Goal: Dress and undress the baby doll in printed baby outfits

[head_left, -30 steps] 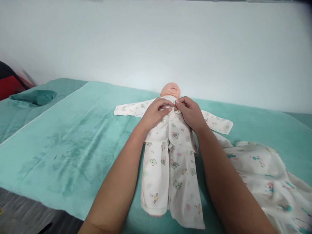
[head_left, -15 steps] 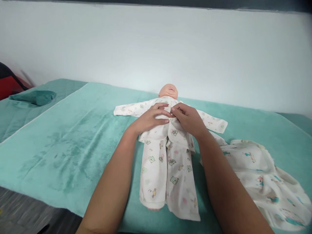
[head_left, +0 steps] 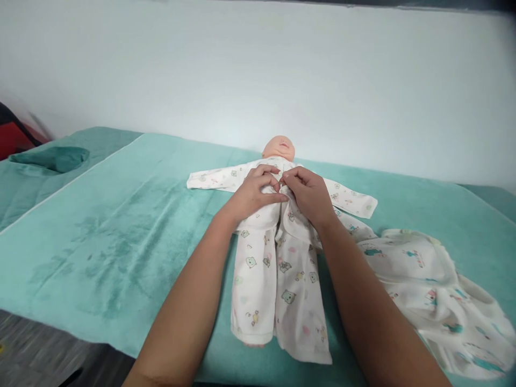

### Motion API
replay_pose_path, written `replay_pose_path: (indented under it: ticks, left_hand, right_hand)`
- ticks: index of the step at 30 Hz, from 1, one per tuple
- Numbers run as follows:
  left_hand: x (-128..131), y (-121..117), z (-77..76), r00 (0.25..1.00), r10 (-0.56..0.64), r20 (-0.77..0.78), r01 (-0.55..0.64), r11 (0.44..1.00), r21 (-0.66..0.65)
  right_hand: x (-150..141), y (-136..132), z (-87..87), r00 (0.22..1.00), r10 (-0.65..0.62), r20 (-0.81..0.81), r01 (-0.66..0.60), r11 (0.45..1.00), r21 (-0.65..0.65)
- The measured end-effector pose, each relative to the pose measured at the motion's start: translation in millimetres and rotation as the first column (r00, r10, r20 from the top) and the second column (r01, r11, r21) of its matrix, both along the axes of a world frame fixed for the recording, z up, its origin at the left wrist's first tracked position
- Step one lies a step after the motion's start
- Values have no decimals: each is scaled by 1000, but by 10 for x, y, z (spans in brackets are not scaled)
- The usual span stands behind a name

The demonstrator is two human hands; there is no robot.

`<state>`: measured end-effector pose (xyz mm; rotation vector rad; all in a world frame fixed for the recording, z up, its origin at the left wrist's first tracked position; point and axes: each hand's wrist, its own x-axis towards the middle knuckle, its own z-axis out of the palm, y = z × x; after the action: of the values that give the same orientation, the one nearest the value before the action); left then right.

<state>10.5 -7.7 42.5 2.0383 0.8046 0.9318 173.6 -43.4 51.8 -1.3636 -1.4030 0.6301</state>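
A baby doll (head_left: 279, 147) lies on its back on a teal towel (head_left: 121, 215), dressed in a white printed sleepsuit (head_left: 278, 274). Its sleeves are spread out to both sides. My left hand (head_left: 256, 192) and my right hand (head_left: 307, 194) meet on the doll's chest. Both pinch the front edges of the sleepsuit together at the middle, fingers curled. The doll's head points away from me, near the wall.
A second white printed garment (head_left: 435, 295) lies crumpled on the towel to the right. A folded dark teal cloth (head_left: 50, 158) rests at the far left, with something red and black (head_left: 12, 137) behind it. A white wall runs along the back.
Both hands have slid a little down the doll's chest from the neckline, still pinching the sleepsuit front. The view shifted slightly.
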Motion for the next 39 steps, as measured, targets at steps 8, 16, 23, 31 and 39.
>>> replay_pose_path:
  ticks: [8, 16, 23, 31, 39]
  left_hand:
    - [20, -18, 9, 992, 79, 102, -79, 997, -5]
    - [27, 63, -52, 925, 339, 170, -321, 939, -125]
    - [-313, 275, -113, 595, 718, 362, -553, 692, -464]
    - [-347, 296, -180, 415, 841, 347, -843, 499, -200]
    - [-125, 394, -372, 700, 657, -280, -512, 735, 445]
  right_hand:
    - [126, 41, -52, 970, 3, -244, 5, 999, 33]
    - [388, 103, -93, 985, -170, 24, 171, 984, -49]
    - [949, 60, -132, 715, -374, 590, 563, 809, -170]
    - [371, -11, -12, 909, -247, 336, 235, 969, 77]
    - [-251, -72, -133, 579, 84, 811, -325, 936, 135]
